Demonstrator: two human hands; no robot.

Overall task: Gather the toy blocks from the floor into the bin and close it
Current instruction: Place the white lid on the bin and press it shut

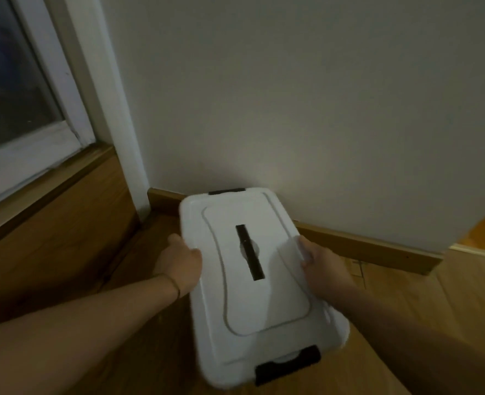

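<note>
A white plastic bin (252, 303) with its lid on stands on the wooden floor, its far end against the wall. Black latches show at the far end (226, 191) and the near end (288, 364), and a black handle bar (250, 252) runs along the lid's middle. My left hand (180, 263) grips the lid's left edge, fingers curled under the rim. My right hand (319, 263) holds the right edge, thumb on top of the lid. No toy blocks are in view.
A pale wall (292, 95) with a wooden baseboard (372, 246) rises right behind the bin. A window with a white frame (50, 115) and a wooden sill sits at the left. Wooden floor (449, 309) spreads to the right.
</note>
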